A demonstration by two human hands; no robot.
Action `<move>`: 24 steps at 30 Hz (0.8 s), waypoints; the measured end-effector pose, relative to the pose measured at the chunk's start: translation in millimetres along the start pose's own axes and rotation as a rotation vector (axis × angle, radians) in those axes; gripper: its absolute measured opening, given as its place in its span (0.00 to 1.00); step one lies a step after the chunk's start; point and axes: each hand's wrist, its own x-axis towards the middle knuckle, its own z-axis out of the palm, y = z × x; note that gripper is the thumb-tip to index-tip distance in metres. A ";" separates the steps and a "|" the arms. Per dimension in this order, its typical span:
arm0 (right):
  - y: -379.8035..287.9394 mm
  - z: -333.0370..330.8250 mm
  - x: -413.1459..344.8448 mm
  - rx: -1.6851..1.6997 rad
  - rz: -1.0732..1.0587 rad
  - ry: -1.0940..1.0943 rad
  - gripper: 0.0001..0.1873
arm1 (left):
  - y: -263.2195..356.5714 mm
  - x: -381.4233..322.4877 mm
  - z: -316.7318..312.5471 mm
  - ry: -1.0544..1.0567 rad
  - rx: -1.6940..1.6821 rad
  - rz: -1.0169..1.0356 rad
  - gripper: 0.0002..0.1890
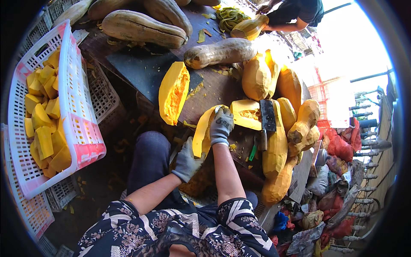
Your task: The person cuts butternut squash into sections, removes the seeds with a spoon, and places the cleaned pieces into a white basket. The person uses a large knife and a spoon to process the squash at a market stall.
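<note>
My left hand (188, 161), in a grey work glove, grips the lower end of a peeled pumpkin piece (199, 136) above my lap. Near that piece's upper end is my right hand (222, 125), gloved too, closed around a tool whose pale metal edge shows by the fingers; its kind is hidden. Left of the hands, a halved pumpkin (171, 93) with stringy orange flesh lies at the table edge. To the right, a cleaver (267, 115) rests across a hollowed pumpkin piece (244, 110) and a whole peeled pumpkin (275, 144). A green-handled peeler or knife (253, 152) lies below the cleaver.
A white and pink plastic basket (67, 106) of pumpkin chunks stands at left. Unpeeled pumpkins (144, 29) lie at the table's far side, peeled ones (257, 77) at right. Another person (297, 16) handles a pumpkin at the far right. Bags and rags (334, 192) are heaped at right.
</note>
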 end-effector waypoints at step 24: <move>-10.0 -8.2 -8.0 -0.016 -0.003 -0.155 0.09 | -13.7 1.4 26.9 0.098 -0.174 -0.033 0.42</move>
